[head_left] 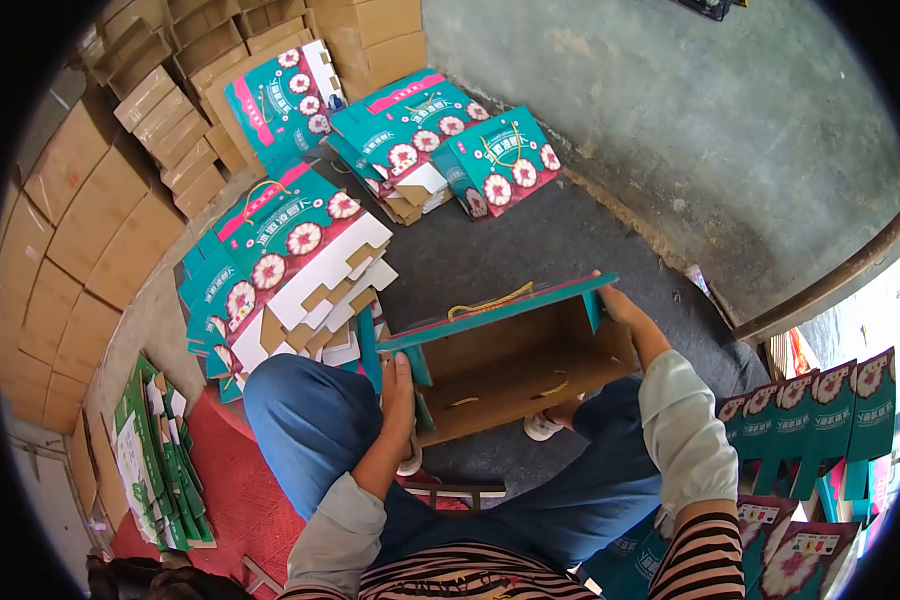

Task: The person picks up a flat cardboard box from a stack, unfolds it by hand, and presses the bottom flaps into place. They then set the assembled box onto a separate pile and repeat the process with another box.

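Note:
An open teal cardboard box (510,365) with a brown inside lies between my knees, its opening facing me. A yellow cord handle (491,301) runs along its far top edge, and yellow cord ends show on the near inner panel. My left hand (398,400) presses on the box's left end, thumb up near the corner flap. At the right end, my right hand (622,308) grips the upper corner, with its fingers partly hidden behind the panel.
Stacks of flat teal cartons (280,240) lie ahead and left, others (395,125) farther off. Brown boxes (100,220) line the left side. Green cartons (160,460) lie near the red mat (235,490). Folded teal boxes (835,410) stand at right, by a grey wall (710,110).

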Available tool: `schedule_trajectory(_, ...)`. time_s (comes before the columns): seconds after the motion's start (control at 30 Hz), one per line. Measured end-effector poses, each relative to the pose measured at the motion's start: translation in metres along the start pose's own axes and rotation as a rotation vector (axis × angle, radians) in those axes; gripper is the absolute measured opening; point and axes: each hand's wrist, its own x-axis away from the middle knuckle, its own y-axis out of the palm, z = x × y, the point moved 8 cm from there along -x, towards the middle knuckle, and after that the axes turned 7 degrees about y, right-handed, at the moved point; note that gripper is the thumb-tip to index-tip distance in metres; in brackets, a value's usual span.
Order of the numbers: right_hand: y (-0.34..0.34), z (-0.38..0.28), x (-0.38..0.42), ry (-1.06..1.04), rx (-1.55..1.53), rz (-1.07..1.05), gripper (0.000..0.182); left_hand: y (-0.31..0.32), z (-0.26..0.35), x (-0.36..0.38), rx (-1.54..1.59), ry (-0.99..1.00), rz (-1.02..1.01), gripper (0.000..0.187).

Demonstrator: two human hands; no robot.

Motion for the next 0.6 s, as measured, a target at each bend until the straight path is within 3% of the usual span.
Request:
schedule_trajectory(0.07, 0.002, -0.001, 0.005, 0.051, 0.198, 0.106, 0.066, -0.001, 0.004, 0.001, -0.140, -0.060, -0.008, 0.056)
schedule_trajectory(0.13, 0.011, 0.011, -0.003, 0.060, 0.110, 0.040, 0.067, -0.007, -0.005, 0.002, -0.228, -0.158, 0.026, 0.052)
schedule_trajectory(0.17, 0.015, 0.017, -0.006, 0.066, 0.069, 0.008, 0.067, -0.011, -0.009, 0.000, -0.331, -0.094, 0.067, 0.050)
schedule_trajectory(0.27, 0.026, 0.007, -0.012, -0.104, 0.497, -0.104, 0.053, -0.008, -0.020, 0.003, -0.553, 0.106, 0.165, 0.042)
schedule_trajectory(0.37, 0.056, -0.049, 0.057, -0.540, 1.172, 0.283, 0.039, 0.012, 0.025, 0.010, -0.649, 0.335, 0.144, 0.036)
schedule_trajectory(0.43, 0.087, -0.054, 0.060, -0.586, 1.380, 0.221, 0.034, 0.027, 0.044, 0.012, -0.757, 0.483, 0.048, 0.037)
schedule_trajectory(0.47, 0.097, -0.054, 0.060, -0.611, 1.481, 0.189, 0.032, 0.030, 0.044, 0.010, -0.760, 0.467, -0.004, 0.040)
schedule_trajectory(0.6, 0.102, -0.021, 0.035, -0.435, 1.248, 0.032, 0.034, 0.038, 0.042, 0.007, -0.817, 0.415, -0.188, 0.056)
